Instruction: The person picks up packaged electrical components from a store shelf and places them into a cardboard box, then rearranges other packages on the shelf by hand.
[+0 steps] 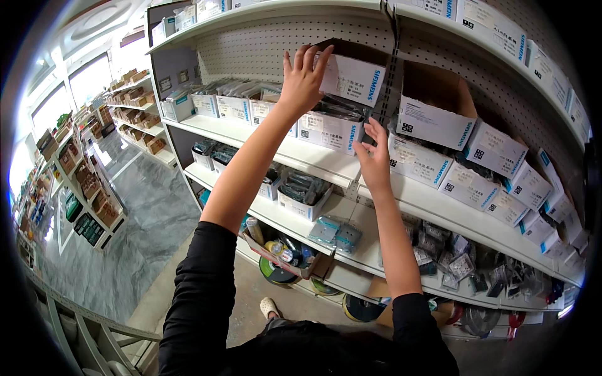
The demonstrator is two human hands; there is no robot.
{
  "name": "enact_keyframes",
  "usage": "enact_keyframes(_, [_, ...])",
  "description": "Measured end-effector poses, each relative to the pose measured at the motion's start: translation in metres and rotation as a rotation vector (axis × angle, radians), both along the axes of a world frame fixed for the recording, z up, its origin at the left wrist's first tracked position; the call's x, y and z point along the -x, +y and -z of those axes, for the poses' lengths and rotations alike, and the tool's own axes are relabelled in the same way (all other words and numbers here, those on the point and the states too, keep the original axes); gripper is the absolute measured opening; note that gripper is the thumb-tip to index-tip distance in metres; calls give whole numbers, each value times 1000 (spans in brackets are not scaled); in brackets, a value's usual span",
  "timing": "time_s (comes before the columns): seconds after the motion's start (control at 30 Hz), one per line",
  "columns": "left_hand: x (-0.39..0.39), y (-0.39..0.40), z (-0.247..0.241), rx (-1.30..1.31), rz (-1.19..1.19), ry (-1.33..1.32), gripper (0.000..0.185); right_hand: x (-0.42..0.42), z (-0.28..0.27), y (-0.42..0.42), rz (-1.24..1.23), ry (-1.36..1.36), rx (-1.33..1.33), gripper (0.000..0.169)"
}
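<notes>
My left hand (pixel 304 77) is raised at the upper left corner of a white Siemens cardboard box (pixel 352 77), its fingers spread. The index finger overlaps the box's rim; whether it presses on the box I cannot tell. That open-topped box sits tilted on top of another white Siemens box (pixel 329 131), which holds dark items in clear plastic packets. My right hand (pixel 375 157) hovers by the lower box's right end, fingers apart and nothing in them. Both boxes stand on a white metal shelf (pixel 329 162) with a perforated back panel.
More white Siemens boxes (pixel 418 160) line the shelf to the right, some stacked. A box of dark packets (pixel 303 195) and blue-grey packaged parts (pixel 336 233) occupy the shelf below. An upper shelf (pixel 277 11) overhangs. Cable spools (pixel 362 308) stand near the floor.
</notes>
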State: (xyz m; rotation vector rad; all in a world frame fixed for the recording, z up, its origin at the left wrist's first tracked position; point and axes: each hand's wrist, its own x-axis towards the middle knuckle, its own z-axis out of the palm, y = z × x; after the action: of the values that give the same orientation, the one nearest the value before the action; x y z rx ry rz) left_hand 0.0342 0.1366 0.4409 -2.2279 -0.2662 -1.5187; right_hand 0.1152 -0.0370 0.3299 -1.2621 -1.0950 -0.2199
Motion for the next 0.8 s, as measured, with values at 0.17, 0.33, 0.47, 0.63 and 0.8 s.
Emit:
enact_keyframes(0.17, [17,-1,3,-37,54,40,100,-8,7,2,-85,76,-48,56])
enact_keyframes(0.33, [22,3,-4,75,49,35,100,-1,-13,17,-90,22,60,57])
enact_keyframes(0.47, [12,13,-32,-391,-173,248,97,-24,-7,38,30,-45,41,55])
enact_keyframes(0.63, [-3,12,-39,-497,20,327,93,-30,5,64,275,-188,95,61])
enact_keyframes(0.8, [-14,-5,16,-282,211,78,93,-26,4,66,354,-207,137,60])
